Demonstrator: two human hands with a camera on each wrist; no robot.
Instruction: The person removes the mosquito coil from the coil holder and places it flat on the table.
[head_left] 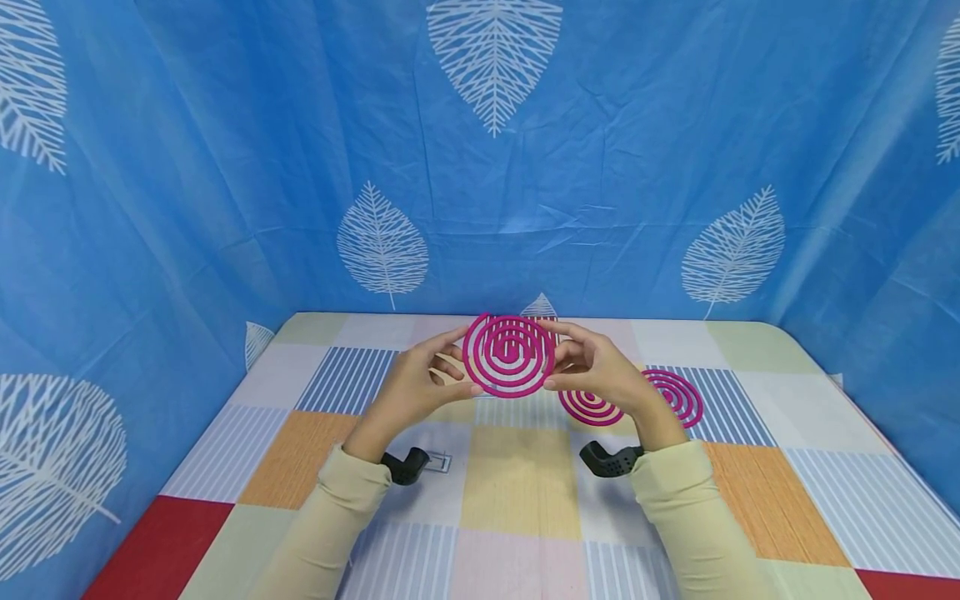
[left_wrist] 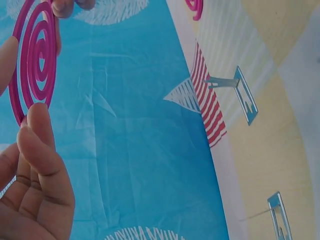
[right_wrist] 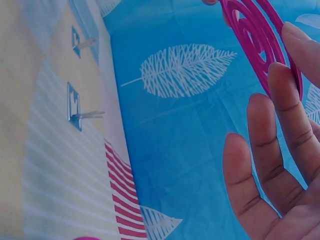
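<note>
A magenta mosquito coil (head_left: 510, 350) is held up on edge, its flat face toward the head camera. My left hand (head_left: 411, 385) pinches its left rim between thumb and fingertips. Opposite, the thumb and index finger of my right hand (head_left: 609, 373) pinch the right rim, with the other fingers spread in the right wrist view. Two more magenta coils lie behind the right hand: one (head_left: 591, 408) is partly hidden by it, the other (head_left: 670, 398) is farther right. Small metal coil stands (left_wrist: 245, 95) (left_wrist: 279, 215) rest on the table.
A patchwork-patterned cloth (head_left: 521, 475) covers the table. Blue curtains (head_left: 555, 192) with white leaf prints enclose its back and sides. Black wrist mounts (head_left: 408, 467) (head_left: 611, 460) jut inward beneath both wrists, the left one beside a metal stand (head_left: 438, 462).
</note>
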